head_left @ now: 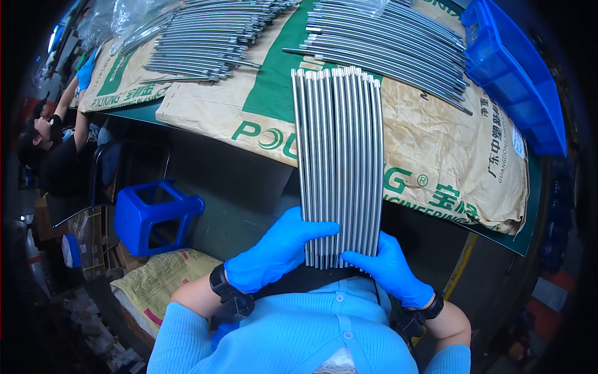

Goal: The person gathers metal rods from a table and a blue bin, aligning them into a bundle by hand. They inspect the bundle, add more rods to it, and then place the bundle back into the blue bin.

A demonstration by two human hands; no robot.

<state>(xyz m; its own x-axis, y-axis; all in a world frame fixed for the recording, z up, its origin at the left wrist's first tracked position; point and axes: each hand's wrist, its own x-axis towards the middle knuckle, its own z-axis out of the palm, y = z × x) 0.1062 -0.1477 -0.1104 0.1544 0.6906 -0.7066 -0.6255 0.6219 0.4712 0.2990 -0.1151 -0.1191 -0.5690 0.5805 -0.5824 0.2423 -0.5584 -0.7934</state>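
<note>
A flat row of slim metal rods (pixel 339 156) lies side by side between my hands, its far ends over the table's front part. My left hand (pixel 274 249), in a blue glove, grips the near left part of the bundle with the thumb across the top. On the near right, my right hand (pixel 392 268), gloved too, closes round the lower ends with its thumb on the rods. The fingers of both hands are mostly hidden under the bundle. Beyond it, a pile of similar rods (pixel 386 47) rests on the table, and another pile (pixel 199 37) lies to its left.
Printed brown paper sacks (pixel 205 112) cover the table. A blue plastic bin (pixel 517 75) stands at the right edge; clear plastic bags (pixel 124 22) lie far left. A blue stool (pixel 156 215) and a pale sack (pixel 165 280) are on the floor left. Another person (pixel 59 143) sits far left.
</note>
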